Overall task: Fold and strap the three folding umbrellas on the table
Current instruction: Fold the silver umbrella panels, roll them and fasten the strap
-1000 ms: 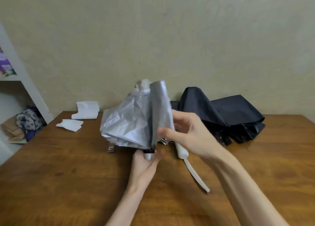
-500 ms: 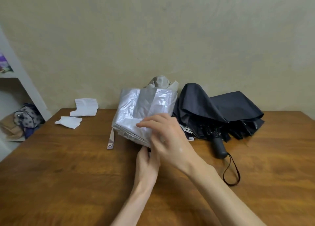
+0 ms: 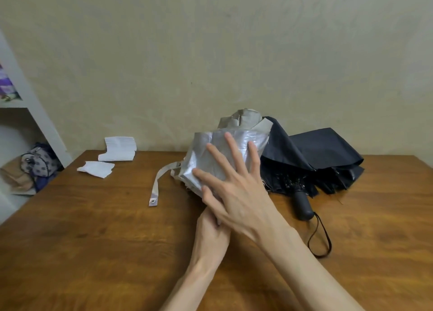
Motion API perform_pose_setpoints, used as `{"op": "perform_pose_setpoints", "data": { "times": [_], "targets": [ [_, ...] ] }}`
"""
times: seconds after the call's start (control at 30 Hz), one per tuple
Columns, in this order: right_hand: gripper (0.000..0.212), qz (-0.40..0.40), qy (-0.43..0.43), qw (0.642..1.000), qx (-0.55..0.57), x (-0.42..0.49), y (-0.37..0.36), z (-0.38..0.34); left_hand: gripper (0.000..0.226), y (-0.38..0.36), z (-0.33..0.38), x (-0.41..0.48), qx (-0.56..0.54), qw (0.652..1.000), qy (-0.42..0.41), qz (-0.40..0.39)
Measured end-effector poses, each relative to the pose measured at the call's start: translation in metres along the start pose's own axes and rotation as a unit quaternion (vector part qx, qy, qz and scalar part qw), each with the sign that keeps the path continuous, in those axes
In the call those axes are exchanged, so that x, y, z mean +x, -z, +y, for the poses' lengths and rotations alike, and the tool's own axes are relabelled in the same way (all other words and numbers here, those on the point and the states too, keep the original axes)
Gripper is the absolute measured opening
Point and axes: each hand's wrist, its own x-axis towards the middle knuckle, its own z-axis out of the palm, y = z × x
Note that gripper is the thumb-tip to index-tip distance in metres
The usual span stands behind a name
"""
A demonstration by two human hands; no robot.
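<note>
The silver folding umbrella point(image 3: 200, 152) stands tilted above the middle of the wooden surface point(image 3: 93, 240), its crumpled canopy bunched and its beige tip pointing up toward the wall. The right grip point(image 3: 236, 193) lies flat against the canopy, fingers straight and spread wide, pressing the fabric without curling round it. The left grip point(image 3: 210, 235) sits just under the umbrella's lower end. Its fingers are hidden behind the right one, so I cannot tell what it holds. The umbrella's closing strap point(image 3: 155, 186) hangs loose to the left, its snap end resting on the wood. Just right of it lies a loose heap of black umbrella fabric point(image 3: 328, 151), with a black handle point(image 3: 303, 205) and wrist loop point(image 3: 319, 238) pointing toward the person. Two stacks of white paper point(image 3: 119, 147) lie at the far left corner.
</note>
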Motion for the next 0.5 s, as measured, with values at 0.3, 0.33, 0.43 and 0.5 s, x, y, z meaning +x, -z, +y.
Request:
{"op": "perform_pose_setpoints", "data": {
  "times": [0.3,0.33,0.43,0.5],
  "targets": [
    [0.046,0.09,0.018,0.993,0.068,0.003,0.005,-0.004,0.024,0.006,0.007,0.001,-0.178,0.982,0.057,0.014],
    [0.048,0.124,-0.007,0.986,0.108,0.003,0.006,-0.001,0.029,0.005,0.016,0.002,-0.234,0.969,0.072,-0.033],
    [0.046,0.235,-0.126,0.929,0.255,0.002,0.01,0.018,0.062,0.015,0.022,-0.002,-0.2,0.972,0.123,0.009],
    [0.045,0.204,-0.186,0.896,0.348,0.0,0.009,0.036,0.055,0.018,0.023,0.0,-0.181,0.978,0.098,0.02]
  ]
}}
